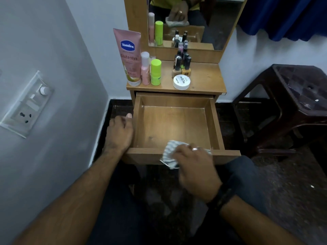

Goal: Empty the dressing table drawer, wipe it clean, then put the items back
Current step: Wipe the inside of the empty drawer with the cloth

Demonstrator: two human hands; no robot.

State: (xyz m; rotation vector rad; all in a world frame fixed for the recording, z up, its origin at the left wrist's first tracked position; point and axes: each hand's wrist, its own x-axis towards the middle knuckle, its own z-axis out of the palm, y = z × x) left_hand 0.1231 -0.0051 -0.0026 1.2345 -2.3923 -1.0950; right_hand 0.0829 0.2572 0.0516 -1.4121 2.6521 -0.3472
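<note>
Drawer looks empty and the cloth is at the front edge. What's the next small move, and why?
Probably sweep the cloth forward across the drawer floor. The right hand holds it bunched over the front lip, the left hand braces the drawer's side, and the bottles wait on the tabletop.

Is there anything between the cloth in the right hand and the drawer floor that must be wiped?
Nothing visible. The drawer is pulled open and empty. The right hand holds the cloth over its front edge. The left hand rests outside the left wall.
</note>
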